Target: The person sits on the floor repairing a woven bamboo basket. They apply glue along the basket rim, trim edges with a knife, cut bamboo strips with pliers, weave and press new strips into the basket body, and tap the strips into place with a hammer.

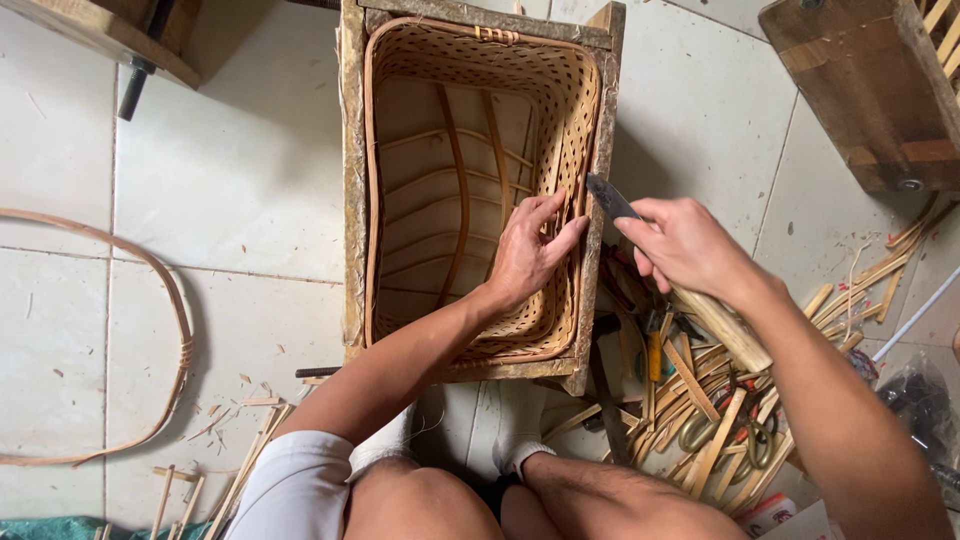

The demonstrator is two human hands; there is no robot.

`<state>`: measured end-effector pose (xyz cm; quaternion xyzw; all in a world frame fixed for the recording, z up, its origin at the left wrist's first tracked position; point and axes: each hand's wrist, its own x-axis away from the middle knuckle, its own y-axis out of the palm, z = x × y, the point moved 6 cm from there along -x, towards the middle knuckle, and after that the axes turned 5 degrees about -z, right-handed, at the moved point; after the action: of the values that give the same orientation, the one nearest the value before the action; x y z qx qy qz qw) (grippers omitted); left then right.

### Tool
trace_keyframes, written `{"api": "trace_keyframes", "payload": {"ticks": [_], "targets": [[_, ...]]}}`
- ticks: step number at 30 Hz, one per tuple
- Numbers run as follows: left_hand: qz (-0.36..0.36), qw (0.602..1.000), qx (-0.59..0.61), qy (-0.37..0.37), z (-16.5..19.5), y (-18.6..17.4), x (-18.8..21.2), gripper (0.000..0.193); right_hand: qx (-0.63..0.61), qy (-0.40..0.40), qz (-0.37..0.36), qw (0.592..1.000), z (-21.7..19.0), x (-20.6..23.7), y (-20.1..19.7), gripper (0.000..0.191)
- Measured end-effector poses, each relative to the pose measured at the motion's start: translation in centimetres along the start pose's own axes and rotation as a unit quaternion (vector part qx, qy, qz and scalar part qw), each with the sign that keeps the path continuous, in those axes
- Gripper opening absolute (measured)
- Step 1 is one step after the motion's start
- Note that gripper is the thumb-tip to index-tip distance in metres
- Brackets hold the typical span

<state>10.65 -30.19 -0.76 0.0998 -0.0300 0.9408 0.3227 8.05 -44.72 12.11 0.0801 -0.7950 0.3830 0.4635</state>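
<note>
A woven bamboo basket (pixel 470 60) sits inside a rough wooden frame mould (pixel 352 200) on the tiled floor. My left hand (pixel 530 250) reaches into the basket and presses flat against its right inner wall, fingers spread near the rim. My right hand (pixel 680 245) grips a knife (pixel 612 198) with a wooden handle, its dark blade pointing up-left at the basket's right rim, just beside my left fingertips.
A pile of bamboo strips (pixel 700 420) with pliers and scissors lies at the right. A bent bamboo hoop (pixel 175 330) rests on the floor at left. A wooden stool (pixel 870 90) stands top right, another wooden piece (pixel 110 35) top left. My knees are at the bottom.
</note>
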Motion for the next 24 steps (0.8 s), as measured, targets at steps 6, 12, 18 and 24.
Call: {"api": "trace_keyframes", "payload": {"ticks": [6,12,18,24], "targets": [[-0.005,0.996,-0.051,0.071,-0.2,0.9,0.6,0.070,-0.169,-0.106,0.052,0.979,3.8,-1.0,3.0,0.030],[-0.037,0.984,-0.124,0.120,0.4,1.6,0.9,0.079,-0.129,-0.121,0.121,0.977,3.7,0.7,4.0,0.026],[-0.079,0.976,-0.165,0.119,1.0,1.1,0.2,0.078,-0.123,-0.018,0.109,0.986,6.7,9.4,7.9,0.025],[-0.080,0.980,-0.148,0.105,0.6,0.9,0.1,0.074,-0.192,0.052,0.032,0.979,9.1,12.2,13.0,0.026]]}}
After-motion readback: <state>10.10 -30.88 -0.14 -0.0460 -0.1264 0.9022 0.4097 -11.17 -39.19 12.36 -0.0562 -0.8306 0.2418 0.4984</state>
